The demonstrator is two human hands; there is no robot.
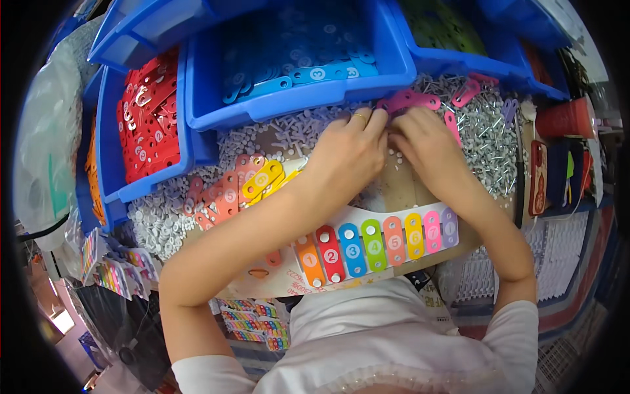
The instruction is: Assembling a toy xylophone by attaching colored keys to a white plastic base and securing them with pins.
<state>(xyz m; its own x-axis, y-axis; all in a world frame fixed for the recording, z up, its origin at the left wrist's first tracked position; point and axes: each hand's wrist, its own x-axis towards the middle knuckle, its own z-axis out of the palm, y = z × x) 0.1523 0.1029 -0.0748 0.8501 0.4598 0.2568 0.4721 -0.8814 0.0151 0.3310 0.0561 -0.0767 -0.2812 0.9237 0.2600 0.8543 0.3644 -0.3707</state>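
My left hand [351, 150] and my right hand [426, 141] are close together at the front of the middle blue bin, fingers bent down and pressed together. Whatever their fingertips hold is hidden. Just beyond them are loose pink xylophone bars [410, 100], and another pink bar [452, 126] lies beside my right hand. In front of my body rests a toy xylophone [374, 246] with a white base and a row of coloured bars. White round caps show on the ends of some bars. My left forearm crosses over the bench to the left of it.
Blue bins hold red bars [152, 118] and blue bars [318, 73]. White plastic caps [164, 220] lie heaped at left, metal pins [489, 141] at right. Salmon bars [226, 194] and yellow bars [266, 178] lie near my left forearm. A red cup [566, 119] stands far right.
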